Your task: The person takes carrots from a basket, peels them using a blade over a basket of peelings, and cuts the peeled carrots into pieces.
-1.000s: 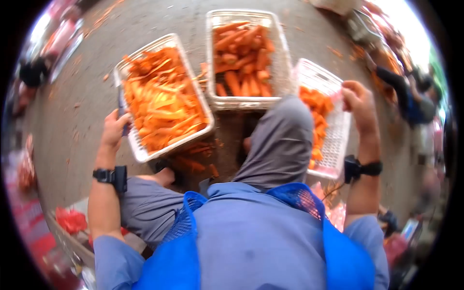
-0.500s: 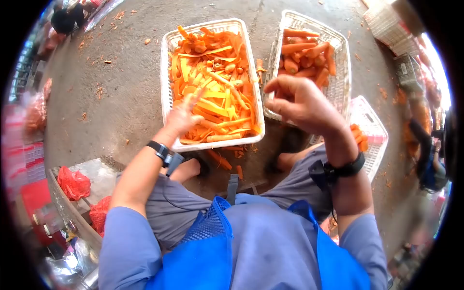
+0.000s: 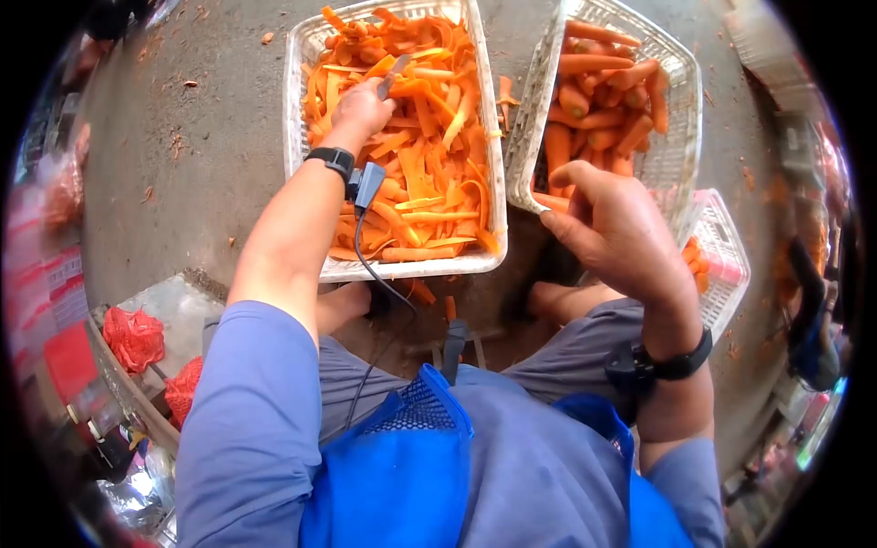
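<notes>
My left hand reaches over a white plastic basket heaped with orange carrot peelings. Its fingers are closed round a small narrow tool with a greyish blade, whose kind I cannot make out. My right hand hovers at the near edge of a second white basket holding whole carrots. Its thumb and forefinger are apart, and the other fingers curl underneath, partly hidden. A carrot shows behind the gap between thumb and forefinger, apparently lying in the basket.
A third white basket with orange pieces stands at my right knee. Scraps of peel lie on the concrete floor. Red net bags sit at the left. A cable hangs from the left wrist device.
My left hand has moved forward over the peelings, and the narrow tool now shows in it. My right hand is slightly lower and to the right, with thumb and forefinger wider apart. The view has shifted.
</notes>
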Action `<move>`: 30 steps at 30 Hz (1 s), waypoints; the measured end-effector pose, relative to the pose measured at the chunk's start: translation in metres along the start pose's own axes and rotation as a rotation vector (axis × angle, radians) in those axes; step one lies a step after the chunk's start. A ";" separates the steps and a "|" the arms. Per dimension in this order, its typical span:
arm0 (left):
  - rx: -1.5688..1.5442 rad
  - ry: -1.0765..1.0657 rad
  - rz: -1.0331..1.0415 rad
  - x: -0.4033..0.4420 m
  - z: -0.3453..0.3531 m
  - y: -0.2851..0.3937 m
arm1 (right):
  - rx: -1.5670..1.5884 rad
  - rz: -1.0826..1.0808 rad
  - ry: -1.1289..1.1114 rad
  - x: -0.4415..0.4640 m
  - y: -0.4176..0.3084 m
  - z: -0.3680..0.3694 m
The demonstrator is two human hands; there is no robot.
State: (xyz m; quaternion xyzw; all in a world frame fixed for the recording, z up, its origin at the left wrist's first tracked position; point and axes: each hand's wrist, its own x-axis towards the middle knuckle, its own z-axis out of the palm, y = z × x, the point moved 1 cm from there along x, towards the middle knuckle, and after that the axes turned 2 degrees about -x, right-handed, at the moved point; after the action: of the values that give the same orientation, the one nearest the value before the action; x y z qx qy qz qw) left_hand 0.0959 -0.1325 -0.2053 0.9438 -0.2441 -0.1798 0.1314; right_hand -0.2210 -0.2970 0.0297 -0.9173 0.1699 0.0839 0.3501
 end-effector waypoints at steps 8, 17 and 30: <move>-0.169 -0.047 -0.029 -0.132 0.016 -0.072 | -0.034 -0.102 0.069 -0.010 -0.011 -0.012; -0.364 -0.027 -0.060 -0.169 -0.008 -0.085 | -0.146 -0.047 0.169 -0.022 0.003 0.003; -0.830 -0.236 0.025 -0.178 -0.177 -0.060 | -0.549 -0.115 0.261 -0.122 0.019 0.011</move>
State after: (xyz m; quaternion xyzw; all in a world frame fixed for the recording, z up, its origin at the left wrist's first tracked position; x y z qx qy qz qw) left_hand 0.0471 0.0372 -0.0166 0.7809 -0.1757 -0.3680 0.4731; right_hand -0.3414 -0.2716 0.0434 -0.9888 0.1322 -0.0116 0.0685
